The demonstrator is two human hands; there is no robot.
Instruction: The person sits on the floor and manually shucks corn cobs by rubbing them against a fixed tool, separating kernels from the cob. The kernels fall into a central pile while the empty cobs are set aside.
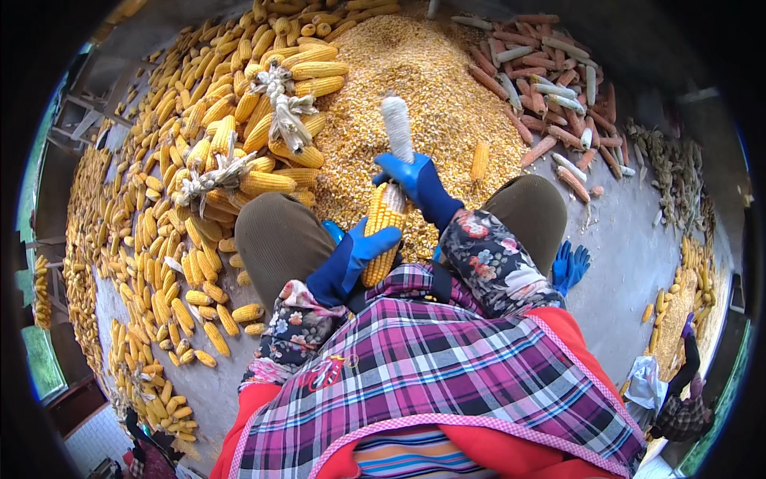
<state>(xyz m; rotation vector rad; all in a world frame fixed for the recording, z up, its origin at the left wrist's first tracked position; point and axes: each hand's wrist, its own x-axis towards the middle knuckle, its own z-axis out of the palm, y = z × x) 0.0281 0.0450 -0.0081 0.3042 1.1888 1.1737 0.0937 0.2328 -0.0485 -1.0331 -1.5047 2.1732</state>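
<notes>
My left hand (365, 248), in a blue coated glove, is wrapped around a yellow ear of corn (379, 224) held upright over my lap. Near its top the ear is partly stripped, showing pale cob and gaps between kernels. A bare white corncob (397, 129) is gripped in my right hand (413, 176), gloved the same way. This hand meets the ear's upper end; its fingers hide the cob's lower part. Ahead of both hands spreads a heap of loose corn kernels (383, 78), reaching back between my knees. A single yellow ear (480, 160) lies on its right side.
Yellow ears (197, 120) cover the floor at left, some in bundles tied by dry husks (287, 114). Stripped reddish and white cobs (556, 90) lie at far right. A pair of blue gloves (570, 266) rests by my right knee. Another person (685, 413) is at lower right.
</notes>
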